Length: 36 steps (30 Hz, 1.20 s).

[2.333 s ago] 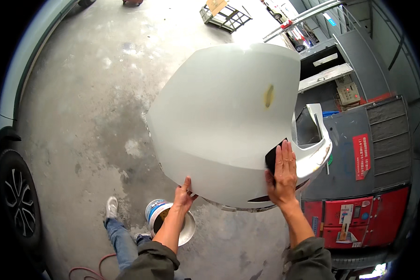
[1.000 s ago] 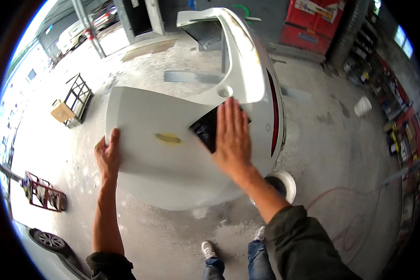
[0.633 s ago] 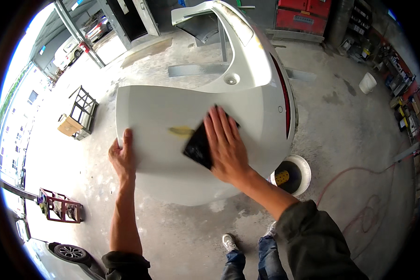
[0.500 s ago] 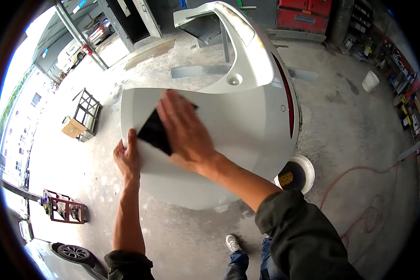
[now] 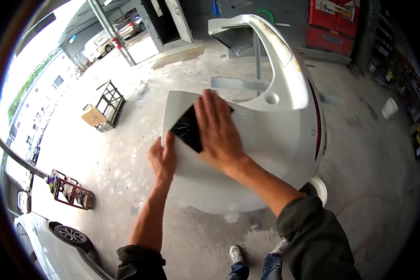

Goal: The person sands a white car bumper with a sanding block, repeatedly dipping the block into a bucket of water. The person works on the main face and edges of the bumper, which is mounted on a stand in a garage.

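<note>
A large pale grey car body panel (image 5: pixel 266 140) stands in front of me, with a curved window frame at its far side and a red strip along its right edge. My right hand (image 5: pixel 219 130) lies flat on a black sandpaper sheet (image 5: pixel 186 129), pressing it to the panel's surface, fingers straight and close together. Part of the sheet is hidden under the palm. At the panel's left edge, my left hand (image 5: pixel 162 156) grips the rim, thumb on top; its fingertips are partly hidden beneath.
A pale bucket (image 5: pixel 319 189) stands by the panel's lower right, partly behind my sleeve. Another white bucket (image 5: pixel 389 108) is farther right. Left are a metal frame stand (image 5: pixel 111 105), a dark red cart (image 5: pixel 74 192) and a parked car (image 5: pixel 51 247). A red cabinet (image 5: pixel 331 32) stands behind.
My right hand and the sandpaper sheet have slid slightly left on the panel. My left hand keeps its grip. The view has swung left, so everything appears farther right; my second shoe shows now.
</note>
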Available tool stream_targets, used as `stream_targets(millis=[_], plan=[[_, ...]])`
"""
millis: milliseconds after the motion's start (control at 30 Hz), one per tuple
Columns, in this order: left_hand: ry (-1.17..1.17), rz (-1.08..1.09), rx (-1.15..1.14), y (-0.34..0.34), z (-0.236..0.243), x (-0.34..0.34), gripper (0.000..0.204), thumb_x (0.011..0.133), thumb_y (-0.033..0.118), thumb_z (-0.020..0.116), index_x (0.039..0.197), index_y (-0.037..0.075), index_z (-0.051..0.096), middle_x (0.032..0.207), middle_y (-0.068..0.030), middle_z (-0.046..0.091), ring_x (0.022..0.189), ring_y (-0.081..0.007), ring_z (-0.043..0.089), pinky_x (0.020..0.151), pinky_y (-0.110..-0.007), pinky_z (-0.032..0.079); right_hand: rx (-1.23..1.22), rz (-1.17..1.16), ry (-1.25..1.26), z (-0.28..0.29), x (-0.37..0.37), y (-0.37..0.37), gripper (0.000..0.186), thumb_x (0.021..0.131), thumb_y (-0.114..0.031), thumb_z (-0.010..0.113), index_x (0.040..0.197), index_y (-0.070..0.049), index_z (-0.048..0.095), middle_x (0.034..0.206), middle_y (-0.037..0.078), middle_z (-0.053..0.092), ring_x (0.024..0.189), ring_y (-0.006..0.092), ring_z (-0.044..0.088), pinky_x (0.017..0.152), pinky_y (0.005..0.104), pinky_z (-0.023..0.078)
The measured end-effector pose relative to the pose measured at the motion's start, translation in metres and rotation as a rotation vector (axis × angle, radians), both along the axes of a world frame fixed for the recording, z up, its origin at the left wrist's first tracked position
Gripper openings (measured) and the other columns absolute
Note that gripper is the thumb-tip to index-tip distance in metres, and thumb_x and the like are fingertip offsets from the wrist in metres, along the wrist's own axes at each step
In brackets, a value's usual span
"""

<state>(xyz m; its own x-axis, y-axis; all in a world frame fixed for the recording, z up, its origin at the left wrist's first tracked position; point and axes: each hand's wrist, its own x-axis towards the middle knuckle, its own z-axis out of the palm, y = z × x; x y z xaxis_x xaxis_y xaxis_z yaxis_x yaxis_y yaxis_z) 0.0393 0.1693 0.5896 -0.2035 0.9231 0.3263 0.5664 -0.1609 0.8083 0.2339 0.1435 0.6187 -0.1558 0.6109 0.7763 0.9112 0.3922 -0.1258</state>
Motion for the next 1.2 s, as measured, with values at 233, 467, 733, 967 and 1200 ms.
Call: stream_targets(millis=[233, 467, 733, 967, 1200], plan=[[-0.062, 0.081, 0.016, 0.002, -0.008, -0.013, 0.074, 0.102, 0.061, 0.038, 0.072, -0.004, 0.058, 0.055, -0.0057, 0.048, 0.059, -0.0148, 0.041, 0.057, -0.039, 0.038, -0.068, 0.243, -0.309, 0.010, 0.009, 0.007, 0.092, 0.075, -0.019, 0.069, 0.152, 0.005, 0.026, 0.160, 0.024, 0.021, 0.149, 0.0370, 0.021, 0.123, 0.0458, 0.019], [-0.117, 0.086, 0.046, -0.007, 0.009, 0.007, 0.074, 0.101, 0.063, 0.038, 0.058, 0.004, 0.046, 0.052, 0.0020, 0.041, 0.053, -0.0095, 0.036, 0.050, -0.033, 0.033, -0.268, -0.096, -0.132, -0.044, 0.160, -0.084, 0.093, 0.080, -0.030, 0.073, 0.153, 0.002, 0.026, 0.160, 0.022, 0.024, 0.149, 0.0376, 0.024, 0.120, 0.0519, 0.023], [-0.147, 0.105, 0.097, -0.006, 0.000, 0.009, 0.075, 0.099, 0.068, 0.039, 0.055, 0.007, 0.047, 0.051, 0.0036, 0.042, 0.048, -0.0082, 0.035, 0.047, -0.030, 0.030, -0.170, -0.269, 0.068, -0.050, 0.092, -0.045, 0.088, 0.095, -0.051, 0.053, 0.146, 0.016, 0.029, 0.154, 0.034, 0.027, 0.147, 0.0447, 0.021, 0.121, 0.0508, 0.017], [-0.110, 0.078, 0.108, -0.005, -0.004, 0.013, 0.077, 0.099, 0.068, 0.037, 0.060, 0.003, 0.052, 0.055, 0.0029, 0.047, 0.053, -0.0087, 0.040, 0.053, -0.029, 0.036, -0.290, -0.216, -0.294, -0.114, 0.133, -0.139, 0.062, 0.096, -0.019, 0.046, 0.152, 0.003, 0.031, 0.161, 0.022, 0.024, 0.151, 0.0355, 0.019, 0.123, 0.0463, 0.014], [-0.090, 0.060, 0.142, -0.003, 0.000, 0.014, 0.082, 0.098, 0.070, 0.036, 0.067, -0.001, 0.061, 0.058, -0.0007, 0.054, 0.055, -0.0110, 0.047, 0.058, -0.031, 0.042, -0.179, -0.308, 0.081, -0.052, 0.146, -0.062, 0.072, 0.094, -0.034, 0.052, 0.147, 0.011, 0.032, 0.156, 0.029, 0.029, 0.147, 0.0391, 0.025, 0.120, 0.0489, 0.021]])
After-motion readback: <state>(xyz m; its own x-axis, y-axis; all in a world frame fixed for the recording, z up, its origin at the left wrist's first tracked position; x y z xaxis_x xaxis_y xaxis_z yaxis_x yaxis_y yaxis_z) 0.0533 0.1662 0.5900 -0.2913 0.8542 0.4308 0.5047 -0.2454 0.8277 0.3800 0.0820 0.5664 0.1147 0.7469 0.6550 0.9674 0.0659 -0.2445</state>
